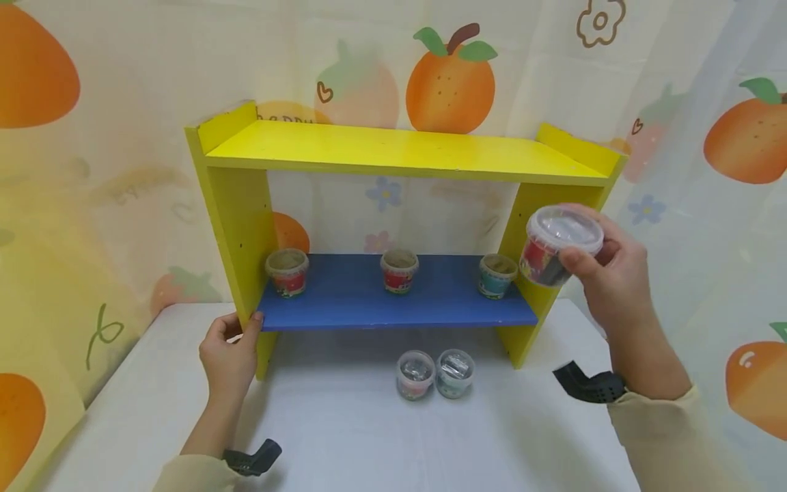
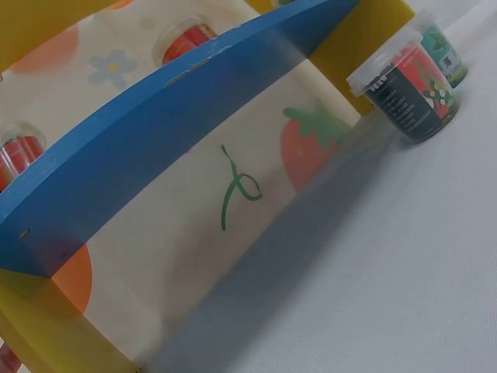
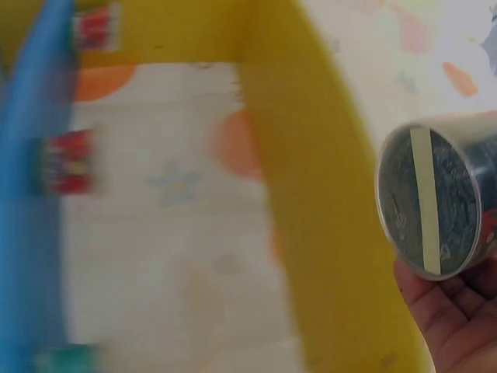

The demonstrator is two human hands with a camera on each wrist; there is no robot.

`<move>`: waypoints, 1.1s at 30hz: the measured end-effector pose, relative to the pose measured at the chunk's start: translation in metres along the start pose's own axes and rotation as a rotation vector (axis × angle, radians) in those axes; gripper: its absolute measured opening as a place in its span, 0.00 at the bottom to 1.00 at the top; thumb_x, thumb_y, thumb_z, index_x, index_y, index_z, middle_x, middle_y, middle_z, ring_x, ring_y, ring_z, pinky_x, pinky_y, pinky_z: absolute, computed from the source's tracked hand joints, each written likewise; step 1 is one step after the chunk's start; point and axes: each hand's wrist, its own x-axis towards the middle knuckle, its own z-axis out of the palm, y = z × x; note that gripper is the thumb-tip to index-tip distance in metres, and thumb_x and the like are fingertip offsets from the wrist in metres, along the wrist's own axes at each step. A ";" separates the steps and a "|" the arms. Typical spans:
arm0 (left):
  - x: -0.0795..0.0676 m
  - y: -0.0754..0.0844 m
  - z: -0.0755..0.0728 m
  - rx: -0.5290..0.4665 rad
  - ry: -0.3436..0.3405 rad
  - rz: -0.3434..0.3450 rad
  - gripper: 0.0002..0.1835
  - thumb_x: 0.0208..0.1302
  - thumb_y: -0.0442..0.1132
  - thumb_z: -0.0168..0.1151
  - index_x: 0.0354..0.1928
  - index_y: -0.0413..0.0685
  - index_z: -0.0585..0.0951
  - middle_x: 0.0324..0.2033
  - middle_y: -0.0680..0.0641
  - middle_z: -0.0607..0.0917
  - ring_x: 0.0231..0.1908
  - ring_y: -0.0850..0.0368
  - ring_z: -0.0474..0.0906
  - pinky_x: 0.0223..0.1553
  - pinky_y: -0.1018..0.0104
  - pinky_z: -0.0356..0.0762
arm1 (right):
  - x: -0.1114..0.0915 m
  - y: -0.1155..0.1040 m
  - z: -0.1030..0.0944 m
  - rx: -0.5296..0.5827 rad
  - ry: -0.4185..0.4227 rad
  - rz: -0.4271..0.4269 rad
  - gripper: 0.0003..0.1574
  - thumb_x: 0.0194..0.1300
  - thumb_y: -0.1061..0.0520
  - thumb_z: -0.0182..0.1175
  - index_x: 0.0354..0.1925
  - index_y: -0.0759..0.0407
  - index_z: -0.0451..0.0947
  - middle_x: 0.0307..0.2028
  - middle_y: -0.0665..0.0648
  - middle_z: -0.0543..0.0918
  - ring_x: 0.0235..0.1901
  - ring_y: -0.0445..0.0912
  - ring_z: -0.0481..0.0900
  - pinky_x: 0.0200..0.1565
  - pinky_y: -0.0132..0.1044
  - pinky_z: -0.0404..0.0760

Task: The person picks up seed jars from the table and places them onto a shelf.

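right hand (image 1: 615, 266): your fingers are curled round a lidded tub (image 1: 550, 246), spread only to its width, thumb near the lid rim. tub sits raised in those fingers, slightly tilted. just left of them and lower: a blue-label tub (image 1: 494, 285) on the blue board (image 1: 393, 311).

left hand (image 1: 229, 352): you grip the shelf unit (image 1: 393, 147) at its left side, thumb by the board's front edge; some fingers are hidden, so you cannot read their full closure.

handling (judged): light, thin stiff plastic, smooth, may slip; a hard squeeze could flex the wall. hold round the wall, under the rim.
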 end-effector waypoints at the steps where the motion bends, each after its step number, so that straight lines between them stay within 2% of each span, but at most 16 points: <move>1: 0.000 0.000 0.000 0.003 0.000 -0.002 0.22 0.58 0.54 0.64 0.44 0.42 0.80 0.35 0.49 0.81 0.34 0.65 0.73 0.33 0.84 0.72 | 0.010 -0.009 -0.001 -0.029 0.022 -0.005 0.28 0.59 0.54 0.64 0.57 0.61 0.73 0.47 0.56 0.81 0.44 0.49 0.74 0.48 0.25 0.77; 4: 0.000 0.000 0.000 0.003 0.005 0.001 0.22 0.58 0.54 0.64 0.44 0.42 0.80 0.35 0.49 0.81 0.34 0.65 0.73 0.33 0.84 0.72 | 0.039 -0.029 -0.003 -0.097 0.074 -0.005 0.28 0.60 0.53 0.63 0.58 0.58 0.73 0.49 0.57 0.79 0.46 0.50 0.73 0.48 0.23 0.76; 7: -0.001 0.000 -0.001 0.002 0.007 -0.001 0.22 0.58 0.54 0.64 0.44 0.42 0.80 0.35 0.49 0.81 0.34 0.66 0.73 0.32 0.84 0.71 | 0.069 -0.040 -0.004 -0.133 0.126 0.052 0.28 0.59 0.53 0.64 0.58 0.55 0.73 0.49 0.55 0.77 0.45 0.48 0.72 0.47 0.23 0.76; 11: -0.002 -0.001 -0.002 -0.001 0.010 0.006 0.22 0.58 0.53 0.64 0.43 0.42 0.80 0.35 0.50 0.81 0.34 0.67 0.73 0.32 0.84 0.71 | 0.105 -0.043 -0.006 -0.189 0.160 0.214 0.34 0.55 0.45 0.67 0.59 0.52 0.72 0.51 0.52 0.75 0.47 0.45 0.71 0.56 0.29 0.73; 15: -0.002 -0.002 -0.001 0.000 0.010 0.022 0.22 0.58 0.53 0.64 0.43 0.42 0.80 0.35 0.50 0.81 0.34 0.67 0.73 0.32 0.85 0.71 | 0.131 -0.036 -0.008 -0.360 0.124 0.381 0.43 0.50 0.33 0.66 0.61 0.48 0.70 0.53 0.50 0.72 0.50 0.44 0.67 0.63 0.38 0.68; 18: -0.001 -0.002 0.000 0.002 0.004 0.026 0.22 0.58 0.53 0.64 0.43 0.42 0.80 0.35 0.50 0.81 0.34 0.67 0.73 0.32 0.85 0.71 | 0.144 -0.028 -0.011 -0.475 0.075 0.459 0.47 0.48 0.27 0.62 0.61 0.48 0.69 0.53 0.50 0.71 0.49 0.44 0.65 0.60 0.40 0.67; 21: -0.002 -0.002 0.001 0.006 -0.006 0.016 0.22 0.59 0.54 0.63 0.44 0.43 0.79 0.36 0.49 0.81 0.35 0.67 0.73 0.33 0.84 0.71 | 0.153 -0.020 -0.012 -0.547 0.037 0.532 0.50 0.46 0.23 0.60 0.60 0.48 0.69 0.49 0.48 0.70 0.48 0.44 0.64 0.53 0.40 0.67; 26: -0.002 0.000 0.000 0.012 -0.015 -0.007 0.24 0.59 0.55 0.62 0.46 0.43 0.79 0.38 0.48 0.81 0.37 0.65 0.73 0.35 0.83 0.70 | 0.166 -0.013 -0.012 -0.612 0.014 0.629 0.54 0.41 0.18 0.57 0.57 0.49 0.69 0.42 0.46 0.69 0.44 0.44 0.64 0.45 0.39 0.65; 29: -0.002 -0.001 0.000 0.021 -0.013 -0.013 0.24 0.59 0.56 0.62 0.46 0.43 0.79 0.39 0.48 0.81 0.38 0.64 0.73 0.35 0.84 0.70 | 0.174 -0.011 -0.012 -0.638 -0.005 0.689 0.52 0.38 0.16 0.56 0.50 0.50 0.70 0.40 0.48 0.68 0.41 0.45 0.65 0.42 0.40 0.66; 33: -0.002 -0.001 0.000 0.028 -0.008 -0.006 0.24 0.59 0.56 0.62 0.46 0.43 0.79 0.38 0.48 0.81 0.38 0.64 0.73 0.35 0.84 0.71 | 0.182 -0.009 -0.011 -0.619 -0.008 0.748 0.49 0.34 0.16 0.58 0.42 0.50 0.69 0.38 0.51 0.66 0.38 0.47 0.66 0.41 0.40 0.67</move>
